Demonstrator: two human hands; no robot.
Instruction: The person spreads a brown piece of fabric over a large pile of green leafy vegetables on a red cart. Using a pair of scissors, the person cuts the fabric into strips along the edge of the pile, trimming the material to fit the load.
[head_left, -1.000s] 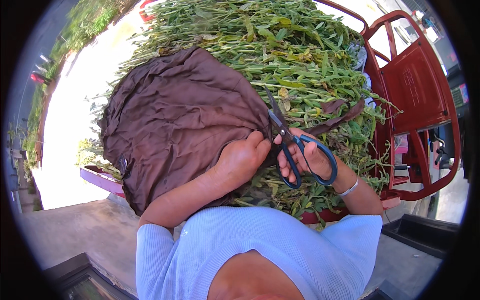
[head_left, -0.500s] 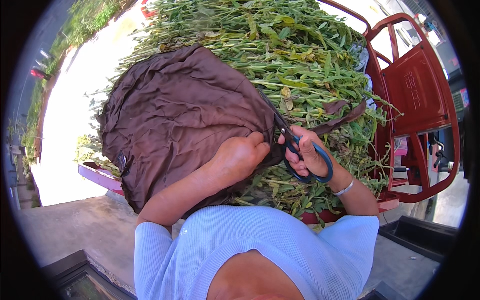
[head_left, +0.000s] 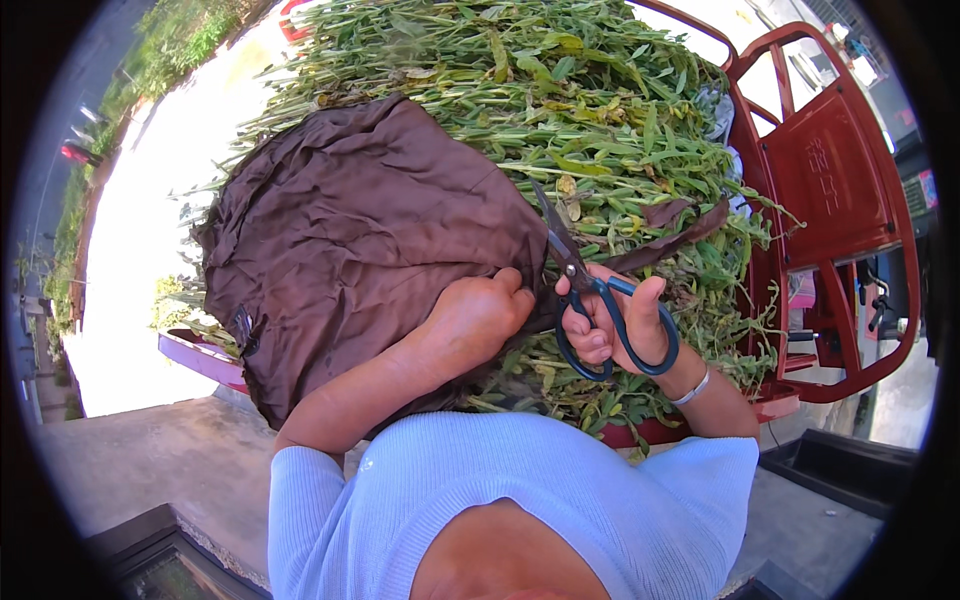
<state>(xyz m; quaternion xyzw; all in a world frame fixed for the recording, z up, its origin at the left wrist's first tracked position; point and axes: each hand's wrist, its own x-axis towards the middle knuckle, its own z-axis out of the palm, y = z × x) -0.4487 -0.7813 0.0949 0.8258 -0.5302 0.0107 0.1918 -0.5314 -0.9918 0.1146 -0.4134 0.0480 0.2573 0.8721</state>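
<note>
A large piece of brown cloth (head_left: 350,220), wrinkled and dark, lies spread over a heap of cut green stalks (head_left: 560,110). My left hand (head_left: 480,312) is closed on the cloth near its right edge, the fingertips hidden underneath. In my right hand (head_left: 620,325) is a pair of scissors (head_left: 572,270) with dark blades and blue looped handles. Their blades point up and away, close beside the cloth's right edge. Whether they touch the cloth I cannot tell. A loose brown strip (head_left: 675,240) rests on the leaves to the right of the scissors.
The stalks are piled on a red cart whose metal frame (head_left: 830,180) rises at the right. A pale side rail (head_left: 200,358) of it shows at the left. Grey concrete (head_left: 130,450) lies below, with a dark trough (head_left: 840,475) at the lower right.
The scissors have shifted slightly down and right with my right hand, and their handles stand wider apart. My left hand has barely moved on the cloth.
</note>
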